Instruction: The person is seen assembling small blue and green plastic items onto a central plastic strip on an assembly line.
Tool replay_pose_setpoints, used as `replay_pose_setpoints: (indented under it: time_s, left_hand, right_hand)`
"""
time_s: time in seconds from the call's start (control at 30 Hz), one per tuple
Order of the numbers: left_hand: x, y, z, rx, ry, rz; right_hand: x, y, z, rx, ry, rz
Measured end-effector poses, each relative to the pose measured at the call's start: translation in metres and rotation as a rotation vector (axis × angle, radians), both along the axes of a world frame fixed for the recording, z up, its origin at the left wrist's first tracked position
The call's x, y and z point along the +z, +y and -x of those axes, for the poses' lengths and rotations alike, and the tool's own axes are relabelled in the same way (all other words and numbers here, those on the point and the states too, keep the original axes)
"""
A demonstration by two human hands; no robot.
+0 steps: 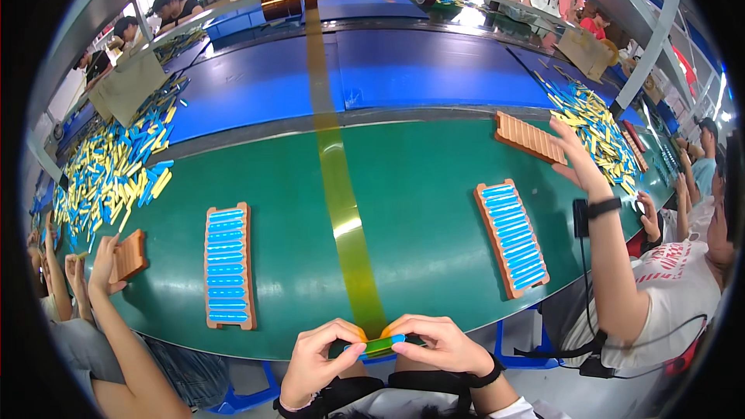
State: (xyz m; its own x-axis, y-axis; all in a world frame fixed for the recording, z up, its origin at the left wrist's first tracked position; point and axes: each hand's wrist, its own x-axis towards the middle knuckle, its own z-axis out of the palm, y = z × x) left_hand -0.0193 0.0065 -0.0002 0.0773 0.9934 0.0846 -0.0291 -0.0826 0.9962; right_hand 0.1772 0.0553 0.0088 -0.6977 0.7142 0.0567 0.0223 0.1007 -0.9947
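In front of my body, my left hand point(322, 357) and my right hand point(444, 348) pinch the two ends of a short blue stick-like piece point(398, 339). Between my fingertips, the near end of a translucent amber tape point(345, 225) lies across this piece and looks yellow-green over it. A second bit of blue shows just under the left fingertips; whether it belongs to a separate piece, I cannot tell. Both hands are closed, thumbs against fingers. The tape runs from my hands over the green table to a roll point(281, 1) on a bar at the far side.
Brown slotted trays of blue pieces stand at left point(247, 264) and right point(490, 240). Another tray point(531, 138) lies farther right. Heaps of blue and yellow pieces point(116, 178) flank the green table point(419, 209). Co-workers' hands point(574, 159) reach in from both sides.
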Motion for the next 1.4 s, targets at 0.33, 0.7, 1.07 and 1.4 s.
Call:
replay_pose_setpoints:
  time_s: [0.33,0.7,1.07,1.4]
  left_hand:
    - [0.009,-0.004,-0.007,0.206,0.357,-0.237]
    - [-0.004,-0.029,0.059,0.967,0.953,0.003]
    - [0.007,-0.021,-0.019,0.67,0.925,-0.095]
    - [0.003,-0.023,-0.036,0.48,0.982,-0.124]
  right_hand:
    - [0.001,0.0,0.01,-0.133,-0.053,0.023]
    - [-0.005,0.0,0.007,-0.137,0.101,0.18]
    - [0.001,-0.008,-0.009,-0.289,0.202,0.375]
    - [0.012,-0.033,-0.008,-0.382,0.186,0.255]
